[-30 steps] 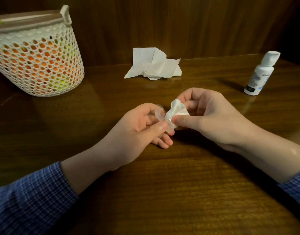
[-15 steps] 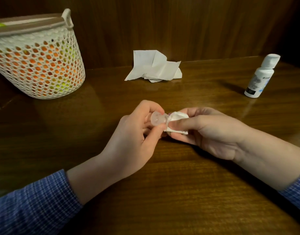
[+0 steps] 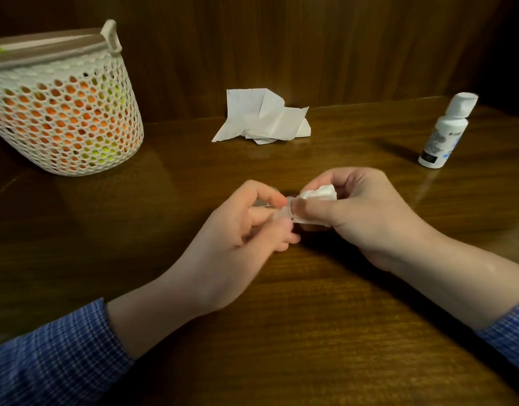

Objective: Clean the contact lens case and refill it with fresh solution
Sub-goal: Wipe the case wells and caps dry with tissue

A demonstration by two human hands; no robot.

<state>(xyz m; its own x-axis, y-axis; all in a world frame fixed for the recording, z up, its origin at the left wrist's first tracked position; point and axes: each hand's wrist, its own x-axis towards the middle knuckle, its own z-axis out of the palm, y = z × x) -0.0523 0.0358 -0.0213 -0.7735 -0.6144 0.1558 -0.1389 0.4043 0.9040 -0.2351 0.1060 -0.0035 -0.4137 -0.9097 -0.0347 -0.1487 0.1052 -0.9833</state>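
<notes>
- Head view, frame centre: left hand (image 3: pixel 237 230) pinches clear lens case (image 3: pixel 284 210), partly hidden by fingers.
- Right hand (image 3: pixel 366 212) grips tissue wad (image 3: pixel 320 194) vs case; hands touching.
- Solution bottle (image 3: pixel 444 133) upright, upper right.
- Basket (image 3: pixel 62 112) upper left; loose tissue (image 3: pixel 264 117) top centre.

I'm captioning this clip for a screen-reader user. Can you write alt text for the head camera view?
Over a dark wooden table, a person's left hand holds a small clear lens case while the right hand pinches a wad of white tissue against it. Behind lie crumpled tissues, a perforated white basket at left and a capped white bottle at right.
</notes>
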